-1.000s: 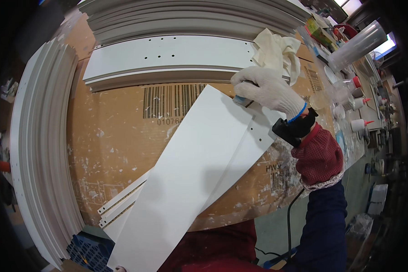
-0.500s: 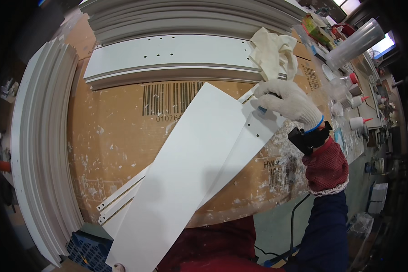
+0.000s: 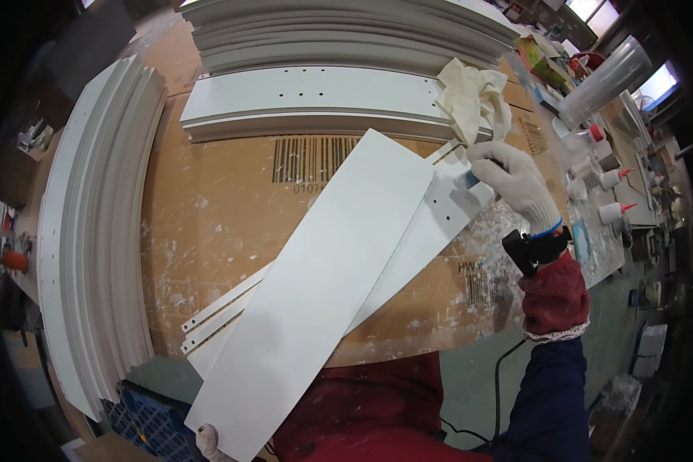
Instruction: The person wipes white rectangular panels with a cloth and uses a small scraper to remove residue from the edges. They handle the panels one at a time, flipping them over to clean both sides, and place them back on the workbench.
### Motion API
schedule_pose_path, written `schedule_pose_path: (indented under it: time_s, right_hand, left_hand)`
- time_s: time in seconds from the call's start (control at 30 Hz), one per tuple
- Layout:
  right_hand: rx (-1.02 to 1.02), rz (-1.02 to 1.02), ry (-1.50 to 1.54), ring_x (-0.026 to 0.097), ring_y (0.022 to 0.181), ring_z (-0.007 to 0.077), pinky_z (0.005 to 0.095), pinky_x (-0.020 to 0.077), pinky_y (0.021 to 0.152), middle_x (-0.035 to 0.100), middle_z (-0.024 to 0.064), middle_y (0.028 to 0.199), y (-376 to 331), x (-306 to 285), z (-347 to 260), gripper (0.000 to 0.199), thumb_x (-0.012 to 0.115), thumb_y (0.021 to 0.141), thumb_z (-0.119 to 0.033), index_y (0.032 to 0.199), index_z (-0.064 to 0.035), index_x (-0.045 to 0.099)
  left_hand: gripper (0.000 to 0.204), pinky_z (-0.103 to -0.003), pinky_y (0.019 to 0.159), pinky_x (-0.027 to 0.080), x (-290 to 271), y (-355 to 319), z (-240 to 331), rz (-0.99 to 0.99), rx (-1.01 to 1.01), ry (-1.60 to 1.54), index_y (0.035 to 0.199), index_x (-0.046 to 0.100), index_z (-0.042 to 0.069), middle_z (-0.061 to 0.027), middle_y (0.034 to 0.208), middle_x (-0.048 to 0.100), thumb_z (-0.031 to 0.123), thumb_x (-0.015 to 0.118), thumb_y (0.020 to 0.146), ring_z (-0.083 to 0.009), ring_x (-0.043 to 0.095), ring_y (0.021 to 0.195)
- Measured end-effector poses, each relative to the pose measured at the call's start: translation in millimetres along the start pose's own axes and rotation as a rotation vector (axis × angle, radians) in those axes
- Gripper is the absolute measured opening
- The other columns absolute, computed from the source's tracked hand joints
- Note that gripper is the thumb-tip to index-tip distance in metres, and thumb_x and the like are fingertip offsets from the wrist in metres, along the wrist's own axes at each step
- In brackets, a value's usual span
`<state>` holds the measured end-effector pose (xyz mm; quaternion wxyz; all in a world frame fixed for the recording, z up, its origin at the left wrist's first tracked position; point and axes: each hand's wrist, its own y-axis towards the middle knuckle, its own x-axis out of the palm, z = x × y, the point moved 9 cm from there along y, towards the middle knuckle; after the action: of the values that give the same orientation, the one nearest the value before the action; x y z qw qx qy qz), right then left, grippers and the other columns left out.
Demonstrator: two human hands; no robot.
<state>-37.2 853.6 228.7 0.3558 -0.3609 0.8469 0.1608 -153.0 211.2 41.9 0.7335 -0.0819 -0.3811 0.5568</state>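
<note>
long white panel (image 3: 323,292), flat and smooth, lying slanted | right hand (image 3: 516,181) gloved, fingers curled on a small tool at its far end | left hand (image 3: 208,440) grips the near corner

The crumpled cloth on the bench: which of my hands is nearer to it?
Right. The right hand is just below the cloth; the left hand holds the long white panel at its near end.

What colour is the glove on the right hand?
White knit, with a blue band at the wrist, on the right hand; head view.

white panel (image 3: 316,300) | long, flat | lying diagonally over drilled strips (image 3: 439,219)
</note>
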Motion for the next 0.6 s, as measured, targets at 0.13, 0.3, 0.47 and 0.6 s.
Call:
schedule_pose_path:
  time_s: [0.13,0.3,0.47,0.6]
  right_hand:
    - [0.13,0.056,0.108,0.058,0.077,0.0102,0.0245,0.0462,0.064,0.066,0.0048,0.089,-21.6,-13.0,-5.8,0.03,0.06,0.088,-0.022,0.108,-0.0002,0.065]
    - [0.106,0.157,0.269,0.052,0.066,0.0046,0.02,0.0426,0.053,0.063,0.0011,0.086,-34.7,-24.7,1.7,0.028,0.059,0.091,-0.018,0.114,-0.001,0.062]
    - [0.04,0.23,0.4,0.052,0.066,0.0045,0.0191,0.0435,0.055,0.063,0.0015,0.09,-51.5,-23.7,1.6,0.031,0.059,0.093,-0.018,0.118,0.0016,0.059]
    - [0.018,0.102,0.456,0.052,0.067,0.0062,0.0215,0.0457,0.058,0.061,0.0029,0.09,-76.1,3.8,9.0,0.034,0.06,0.093,-0.018,0.119,0.0026,0.058]
  left_hand:
    - [0.063,-0.048,0.092,0.05,38.0,-8.2,1.6,0.03,0.112,-0.082,0.137,0.038,-0.006,-0.0231,0.128,0.053,0.031,0.059,0.089,-0.0379,0.059,0.108]
    - [0.065,-0.045,0.088,0.055,65.7,-1.5,7.1,-0.087,0.202,-0.11,0.134,0.036,-0.006,-0.0222,0.124,0.055,0.033,0.061,0.089,-0.0329,0.061,0.106]
    - [0.044,-0.04,0.091,0.053,83.6,11.8,18.4,-0.064,0.239,0.241,0.12,0.047,-0.005,-0.018,0.116,0.058,0.027,0.055,0.092,-0.0295,0.062,0.103]
    - [0.026,-0.035,0.083,0.054,103.1,18.7,5.0,-0.033,0.035,-0.039,0.113,0.053,-0.001,-0.0131,0.107,0.061,0.016,0.054,0.093,-0.025,0.064,0.096]
